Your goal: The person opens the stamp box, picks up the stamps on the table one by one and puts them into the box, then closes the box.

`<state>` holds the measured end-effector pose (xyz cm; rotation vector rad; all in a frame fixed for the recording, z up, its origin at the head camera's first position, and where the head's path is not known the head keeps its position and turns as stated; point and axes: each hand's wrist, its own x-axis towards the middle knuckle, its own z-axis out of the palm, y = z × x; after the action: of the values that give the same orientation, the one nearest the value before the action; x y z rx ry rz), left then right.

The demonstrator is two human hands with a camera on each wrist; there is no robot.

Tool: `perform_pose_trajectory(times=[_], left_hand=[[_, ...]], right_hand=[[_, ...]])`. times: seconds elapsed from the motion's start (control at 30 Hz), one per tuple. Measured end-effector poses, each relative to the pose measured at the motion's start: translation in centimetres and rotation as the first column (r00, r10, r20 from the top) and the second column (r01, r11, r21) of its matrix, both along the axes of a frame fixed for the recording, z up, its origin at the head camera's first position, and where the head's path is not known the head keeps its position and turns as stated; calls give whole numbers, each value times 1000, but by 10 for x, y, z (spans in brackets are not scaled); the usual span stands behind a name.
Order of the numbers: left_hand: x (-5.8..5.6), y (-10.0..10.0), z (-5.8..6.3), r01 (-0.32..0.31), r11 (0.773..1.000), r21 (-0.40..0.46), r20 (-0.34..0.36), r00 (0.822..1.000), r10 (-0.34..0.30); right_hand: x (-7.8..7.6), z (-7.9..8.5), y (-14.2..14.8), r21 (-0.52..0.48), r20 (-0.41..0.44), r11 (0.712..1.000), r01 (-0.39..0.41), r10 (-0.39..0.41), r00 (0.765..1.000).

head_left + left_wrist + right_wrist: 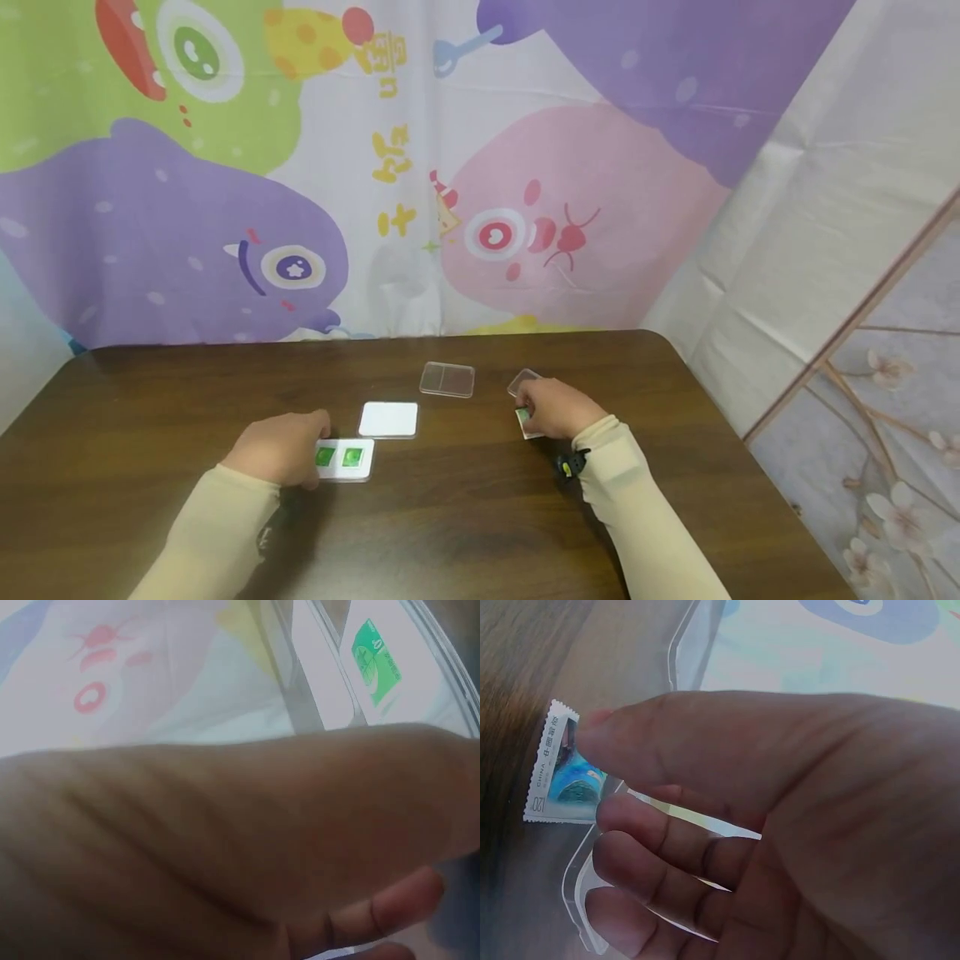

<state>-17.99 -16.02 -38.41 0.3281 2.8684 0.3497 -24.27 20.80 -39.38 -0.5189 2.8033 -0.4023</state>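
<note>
My left hand point(279, 450) grips the left end of a flat, clear-edged case point(363, 474) low over the table, fingers and thumb at its edges. Two green stamps point(352, 457) show on the case's white face; one also appears in the left wrist view, where the hand point(247, 832) hides much of the rest. On the right, my hand point(558, 407) pinches a postage stamp point(546, 778) between thumb and forefinger. The stamp has a perforated white border and a blue-green picture. Beneath and behind these fingers lies a clear plastic case part point(576, 900), partly covered by the hand.
A blank white case point(387, 419) lies just beyond the left hand's case. Farther back is a clear plastic lid or tray point(447, 380) with a dividing line. The brown wooden table point(450, 533) ends at a printed cartoon curtain point(405, 275).
</note>
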Motion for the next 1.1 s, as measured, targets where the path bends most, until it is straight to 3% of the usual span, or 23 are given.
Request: perform_pose_trajectory(times=[0.27,0.37,0.5,0.6,0.97,1.1], left_hand=[[-5,-6,-1,-3,1000,4,3,1000,3],[-9,5,-3,46,998,42,-88,995,-42],[-17,28,-6,125,989,79,-237,966,-104],[-22,40,-7,156,985,69,-280,951,-131],[-34,55,-10,198,978,58,-176,967,-185],[-37,56,-14,214,976,41,-164,965,-205]], right_hand=[[1,-5,-2,16,-6,1000,-24,24,1000],[1,-5,-2,30,-12,999,-21,22,1000],[1,-5,-2,49,-27,999,-11,12,1000],[1,-5,-2,59,-42,998,-14,16,999],[2,-4,-1,46,-21,999,-15,16,1000],[1,-4,-2,42,1,999,-2,2,1000]])
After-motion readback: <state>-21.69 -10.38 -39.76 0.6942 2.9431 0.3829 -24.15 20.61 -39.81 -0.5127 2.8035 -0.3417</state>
